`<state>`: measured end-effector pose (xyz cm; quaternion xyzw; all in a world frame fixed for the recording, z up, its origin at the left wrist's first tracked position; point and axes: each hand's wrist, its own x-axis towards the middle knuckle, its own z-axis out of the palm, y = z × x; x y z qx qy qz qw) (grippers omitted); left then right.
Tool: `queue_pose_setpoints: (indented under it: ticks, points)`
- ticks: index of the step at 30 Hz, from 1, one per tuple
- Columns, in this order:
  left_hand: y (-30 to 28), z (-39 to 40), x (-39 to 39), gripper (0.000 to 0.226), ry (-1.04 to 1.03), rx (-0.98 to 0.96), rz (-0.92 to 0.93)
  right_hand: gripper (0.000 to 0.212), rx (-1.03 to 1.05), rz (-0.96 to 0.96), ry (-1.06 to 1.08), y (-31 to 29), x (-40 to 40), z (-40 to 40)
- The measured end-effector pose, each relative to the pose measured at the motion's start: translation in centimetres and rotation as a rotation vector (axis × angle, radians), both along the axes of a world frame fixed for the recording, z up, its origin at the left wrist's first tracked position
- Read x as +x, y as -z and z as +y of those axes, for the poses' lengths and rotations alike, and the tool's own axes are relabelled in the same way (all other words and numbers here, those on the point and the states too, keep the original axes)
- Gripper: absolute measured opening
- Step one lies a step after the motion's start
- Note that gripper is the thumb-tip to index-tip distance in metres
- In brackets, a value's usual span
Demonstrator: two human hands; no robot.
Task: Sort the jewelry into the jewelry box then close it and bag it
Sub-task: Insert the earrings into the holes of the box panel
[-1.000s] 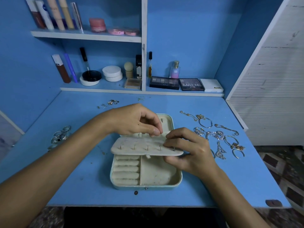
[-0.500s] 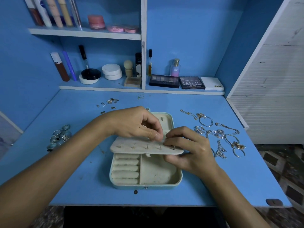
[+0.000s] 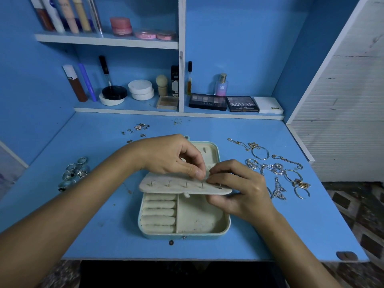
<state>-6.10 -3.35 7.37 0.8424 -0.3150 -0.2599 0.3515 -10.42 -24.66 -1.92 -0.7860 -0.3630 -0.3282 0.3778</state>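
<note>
Blue all round: blue walls, blue shelves of cosmetics at the back, and a blue table (image 3: 249, 235) in front of me. Sitting open in the middle of it is the jewelry box (image 3: 185, 229), pale mint outside, cream inside, ring rolls on the left of the tray and a bare compartment on the right. Across the box lies the earring flap (image 3: 178, 187), with a row of small posts standing out of it. My left hand (image 3: 172, 156) is over the flap's far edge, fingers curled, thumb and forefinger pinched together right at the flap; what they pinch is too small for me to make out. My right hand (image 3: 243, 190) grips the flap's right end, thumb on top, fingers curled underneath, its fingertips meeting the left hand's. Off to the left, well apart from the box, sits a cluster of rings (image 3: 74, 173). Behind the left wrist, loose earrings (image 3: 139, 128) are scattered. On the right, bracelets and chains (image 3: 276, 169) are spread out near the box, partly hidden by my right hand.
</note>
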Motion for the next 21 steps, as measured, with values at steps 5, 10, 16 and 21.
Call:
queue_pose_setpoints:
  ticks: [5,10,16,21]
  points:
    - [0.03,-0.04,0.02,0.005,-0.001,-0.009,-0.014,0.01,-0.002,-0.001,0.002,0.01,0.01,-0.03]
    - [0.02,-0.03,-0.01,0.006,0.005,-0.008,-0.015,0.008,0.004,0.011,-0.006,0.07,0.05,-0.03]
    - [-0.06,-0.09,0.07,0.007,0.012,-0.02,-0.007,0.011,0.007,0.012,0.005,0.05,0.02,0.0]
    - [-0.08,-0.19,0.1,0.007,0.02,-0.012,-0.005,0.01,0.006,0.017,0.004,0.0,-0.03,-0.04]
